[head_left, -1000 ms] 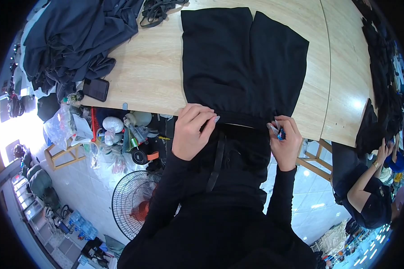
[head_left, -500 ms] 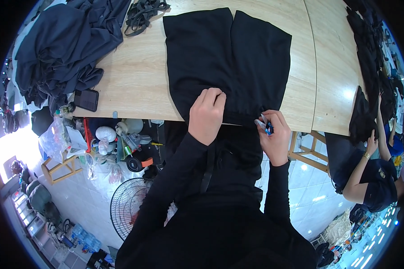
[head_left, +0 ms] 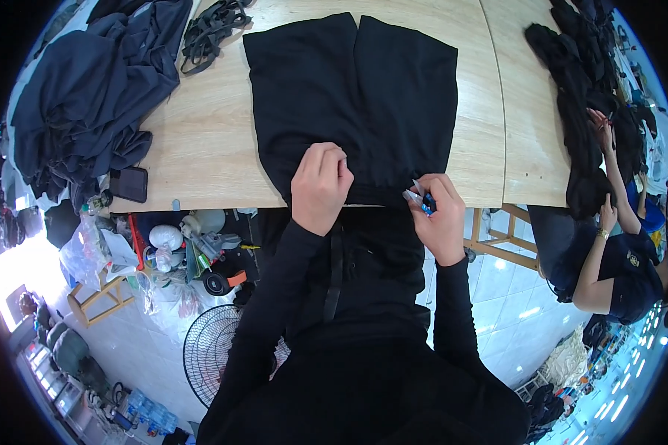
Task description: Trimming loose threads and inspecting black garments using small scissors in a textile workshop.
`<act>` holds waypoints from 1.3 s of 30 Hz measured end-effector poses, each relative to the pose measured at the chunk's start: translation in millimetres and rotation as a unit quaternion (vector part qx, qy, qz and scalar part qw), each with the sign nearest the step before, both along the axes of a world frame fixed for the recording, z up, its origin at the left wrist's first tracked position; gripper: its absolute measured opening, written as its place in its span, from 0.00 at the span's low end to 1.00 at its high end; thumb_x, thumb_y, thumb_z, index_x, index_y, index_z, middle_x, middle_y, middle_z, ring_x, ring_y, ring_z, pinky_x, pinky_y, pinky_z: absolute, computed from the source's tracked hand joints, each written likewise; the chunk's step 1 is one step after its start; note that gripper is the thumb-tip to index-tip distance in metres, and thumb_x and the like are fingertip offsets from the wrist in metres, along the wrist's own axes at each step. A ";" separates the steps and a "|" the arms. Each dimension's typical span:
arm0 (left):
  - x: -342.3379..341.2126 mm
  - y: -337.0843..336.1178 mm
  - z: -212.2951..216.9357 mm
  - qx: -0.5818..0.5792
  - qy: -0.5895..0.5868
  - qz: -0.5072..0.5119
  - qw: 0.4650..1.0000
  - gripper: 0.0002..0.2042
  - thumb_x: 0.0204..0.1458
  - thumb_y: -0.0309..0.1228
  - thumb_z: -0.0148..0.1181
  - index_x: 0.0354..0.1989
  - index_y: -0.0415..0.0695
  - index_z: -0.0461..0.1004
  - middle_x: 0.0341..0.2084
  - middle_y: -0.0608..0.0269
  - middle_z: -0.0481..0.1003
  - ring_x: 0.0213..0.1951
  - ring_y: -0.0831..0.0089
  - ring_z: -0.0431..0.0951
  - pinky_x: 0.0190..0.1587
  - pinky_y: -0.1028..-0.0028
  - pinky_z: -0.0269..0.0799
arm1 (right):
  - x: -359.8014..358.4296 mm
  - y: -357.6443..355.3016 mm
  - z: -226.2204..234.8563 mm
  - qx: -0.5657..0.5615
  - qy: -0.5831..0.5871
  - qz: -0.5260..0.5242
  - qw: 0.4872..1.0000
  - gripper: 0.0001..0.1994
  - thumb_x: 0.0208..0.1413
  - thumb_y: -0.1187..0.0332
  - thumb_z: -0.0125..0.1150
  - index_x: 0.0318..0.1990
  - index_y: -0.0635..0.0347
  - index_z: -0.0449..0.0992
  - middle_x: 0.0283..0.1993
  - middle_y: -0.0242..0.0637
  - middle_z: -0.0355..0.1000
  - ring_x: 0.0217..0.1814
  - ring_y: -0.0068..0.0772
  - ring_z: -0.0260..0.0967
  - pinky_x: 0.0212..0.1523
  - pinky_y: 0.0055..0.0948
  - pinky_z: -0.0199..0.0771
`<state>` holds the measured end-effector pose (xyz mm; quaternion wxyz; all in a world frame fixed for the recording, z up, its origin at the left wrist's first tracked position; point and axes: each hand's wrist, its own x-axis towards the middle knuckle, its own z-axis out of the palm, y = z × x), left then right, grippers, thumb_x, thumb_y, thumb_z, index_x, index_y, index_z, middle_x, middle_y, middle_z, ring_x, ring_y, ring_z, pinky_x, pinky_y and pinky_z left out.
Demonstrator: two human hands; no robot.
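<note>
Black shorts (head_left: 356, 96) lie flat on the wooden table, their legs pointing away and the gathered waistband at the near edge. My left hand (head_left: 319, 185) is closed at the left part of the waistband, fingers curled and pinching the cloth; the fingertips are mostly hidden. At the right end of the waistband, my right hand (head_left: 441, 219) is closed around small thread snips (head_left: 427, 202) with bright metal blades and blue on the body. The blades point up and left, close to the cloth; whether they touch it I cannot tell.
Dark blue cloth (head_left: 89, 96) is heaped at the left, beside black straps (head_left: 211, 33) and a phone (head_left: 129, 184). Below stand a fan (head_left: 211, 348) and cluttered supplies (head_left: 193, 245). At right, a co-worker (head_left: 616, 274) handles black cloth (head_left: 575, 126).
The whole view has shifted, so table and shorts sit further left in the picture. My hands keep nearly the same hold. The co-worker's farther hand now shows on the black cloth.
</note>
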<state>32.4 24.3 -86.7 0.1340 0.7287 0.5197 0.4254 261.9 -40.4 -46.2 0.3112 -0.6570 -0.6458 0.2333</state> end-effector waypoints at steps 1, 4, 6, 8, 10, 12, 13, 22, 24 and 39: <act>-2.3 -1.9 -0.3 -0.055 -0.036 -0.005 0.998 0.08 0.53 0.14 0.65 0.39 0.37 0.76 0.42 0.54 0.79 0.38 0.61 0.82 0.41 0.70 0.80 | 0.9 -0.5 0.3 -0.001 -0.001 -0.002 1.000 0.11 0.50 0.82 0.74 0.39 0.65 0.78 0.44 0.45 0.78 0.43 0.54 0.81 0.43 0.38 0.80; -9.8 -4.4 9.2 -0.137 -0.165 0.013 0.977 0.06 0.56 0.15 0.64 0.40 0.36 0.76 0.44 0.55 0.78 0.38 0.67 0.82 0.40 0.71 0.80 | 1.3 -0.4 1.3 0.001 0.002 -0.001 1.000 0.11 0.50 0.82 0.74 0.39 0.66 0.78 0.44 0.46 0.78 0.43 0.54 0.80 0.43 0.38 0.80; -15.4 -2.1 0.8 -0.137 -0.195 0.011 0.971 0.08 0.58 0.15 0.65 0.45 0.36 0.78 0.47 0.55 0.77 0.38 0.69 0.81 0.40 0.72 0.79 | 0.3 -0.1 1.7 -0.002 0.016 -0.002 1.000 0.11 0.50 0.82 0.75 0.38 0.66 0.77 0.44 0.46 0.77 0.43 0.55 0.80 0.42 0.39 0.80; -12.9 0.4 9.9 -0.154 -0.162 0.027 0.974 0.13 0.57 0.16 0.66 0.51 0.37 0.80 0.51 0.55 0.76 0.37 0.69 0.81 0.40 0.73 0.78 | 2.3 -0.1 0.6 -0.003 0.013 -0.005 1.000 0.12 0.50 0.82 0.75 0.38 0.66 0.77 0.44 0.46 0.77 0.43 0.55 0.80 0.42 0.39 0.79; -11.4 0.6 9.5 -0.134 -0.074 0.005 0.988 0.15 0.56 0.17 0.69 0.52 0.38 0.81 0.53 0.53 0.73 0.39 0.64 0.80 0.41 0.69 0.78 | 1.7 1.3 0.0 -0.002 0.015 0.001 1.000 0.12 0.50 0.83 0.75 0.38 0.66 0.77 0.44 0.46 0.77 0.43 0.56 0.80 0.42 0.39 0.79; -7.8 1.8 10.1 -0.124 -0.035 0.007 0.992 0.11 0.55 0.18 0.69 0.47 0.37 0.80 0.52 0.52 0.73 0.41 0.59 0.80 0.44 0.65 0.78 | 1.5 1.5 0.3 -0.006 0.004 -0.001 1.000 0.12 0.50 0.82 0.75 0.38 0.65 0.77 0.43 0.46 0.77 0.43 0.54 0.80 0.43 0.39 0.79; -7.8 2.5 11.1 -0.123 -0.033 0.011 0.992 0.11 0.55 0.18 0.69 0.47 0.37 0.80 0.52 0.52 0.73 0.41 0.59 0.80 0.44 0.65 0.78 | 0.7 1.2 0.6 -0.005 0.006 0.003 1.000 0.12 0.50 0.82 0.75 0.38 0.65 0.77 0.43 0.46 0.77 0.43 0.54 0.80 0.43 0.39 0.79; -23.5 -4.6 45.4 -0.176 -0.069 -0.005 0.982 0.07 0.62 0.17 0.65 0.45 0.39 0.77 0.36 0.59 0.78 0.35 0.64 0.80 0.40 0.67 0.76 | -1.2 -0.6 2.2 -0.003 0.016 -0.010 1.000 0.10 0.52 0.83 0.74 0.40 0.64 0.79 0.43 0.46 0.80 0.43 0.49 0.82 0.44 0.37 0.80; -30.8 -8.6 65.5 -0.313 -0.213 -0.017 0.925 0.05 0.65 0.18 0.65 0.47 0.39 0.77 0.34 0.66 0.79 0.32 0.77 0.78 0.38 0.73 0.75 | -1.2 -1.4 4.8 -0.006 0.021 -0.025 0.999 0.10 0.53 0.84 0.72 0.42 0.65 0.81 0.43 0.46 0.81 0.43 0.48 0.83 0.45 0.36 0.81; -28.0 -44.8 95.2 -0.309 -0.379 -0.059 0.871 0.06 0.67 0.18 0.64 0.49 0.35 0.76 0.42 0.58 0.81 0.35 0.79 0.80 0.38 0.77 0.81 | -70.5 4.1 82.0 0.179 0.066 0.034 0.981 0.13 0.52 0.84 0.76 0.45 0.65 0.87 0.44 0.43 0.82 0.40 0.40 0.84 0.38 0.29 0.80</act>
